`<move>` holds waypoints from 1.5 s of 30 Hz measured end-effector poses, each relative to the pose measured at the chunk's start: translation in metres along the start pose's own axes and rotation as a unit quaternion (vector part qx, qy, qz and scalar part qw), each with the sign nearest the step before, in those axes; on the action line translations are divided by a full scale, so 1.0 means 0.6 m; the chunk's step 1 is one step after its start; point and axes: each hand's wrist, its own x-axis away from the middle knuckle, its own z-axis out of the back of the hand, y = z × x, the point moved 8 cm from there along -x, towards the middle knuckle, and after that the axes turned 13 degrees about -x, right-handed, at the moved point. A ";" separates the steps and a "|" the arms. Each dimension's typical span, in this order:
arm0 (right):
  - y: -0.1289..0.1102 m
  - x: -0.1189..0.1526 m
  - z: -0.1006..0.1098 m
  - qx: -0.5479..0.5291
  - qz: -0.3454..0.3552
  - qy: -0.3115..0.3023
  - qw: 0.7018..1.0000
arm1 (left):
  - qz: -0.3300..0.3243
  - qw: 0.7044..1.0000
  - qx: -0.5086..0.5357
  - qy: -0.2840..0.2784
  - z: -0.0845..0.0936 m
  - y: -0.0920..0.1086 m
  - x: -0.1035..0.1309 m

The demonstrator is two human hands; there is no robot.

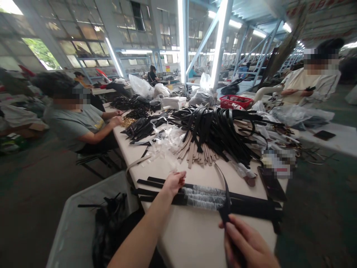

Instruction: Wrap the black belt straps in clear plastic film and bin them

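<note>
At the frame's lower right, the right hand [247, 240] pinched a black strap [227, 197] that bent upward; a slack grip might have dropped it among the wrapped straps [206, 192]. The left hand [175, 181] curled near centre, its hold unclear.

I see one thin black strap [228, 199] held up, its top curving left, just right of my view's lower middle. More black straps [248, 209] lie flat behind it, crinkly clear wrap [205, 197] on their middles.
</note>
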 end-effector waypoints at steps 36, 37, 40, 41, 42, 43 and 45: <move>0.179 0.016 -0.149 -0.068 -0.141 -0.173 0.972 | -0.002 0.983 0.086 -0.161 -0.055 -0.104 0.320; 0.180 0.013 -0.149 -0.065 -0.150 -0.183 0.969 | -0.006 0.984 0.063 -0.169 -0.056 -0.103 0.322; 0.176 0.011 -0.147 -0.041 -0.181 -0.204 0.961 | -0.010 0.983 0.012 -0.182 -0.056 -0.104 0.325; 0.172 0.014 -0.145 -0.028 -0.188 -0.208 0.959 | -0.011 0.985 0.007 -0.173 -0.052 -0.104 0.322; 0.167 0.019 -0.142 -0.012 -0.187 -0.208 0.960 | -0.012 0.988 0.009 -0.156 -0.043 -0.104 0.317; 0.159 0.024 -0.137 0.011 -0.175 -0.204 0.963 | -0.015 0.991 0.020 -0.131 -0.032 -0.104 0.311; 0.144 0.036 -0.120 0.087 -0.121 -0.189 0.971 | -0.024 0.995 0.055 -0.074 -0.005 -0.105 0.298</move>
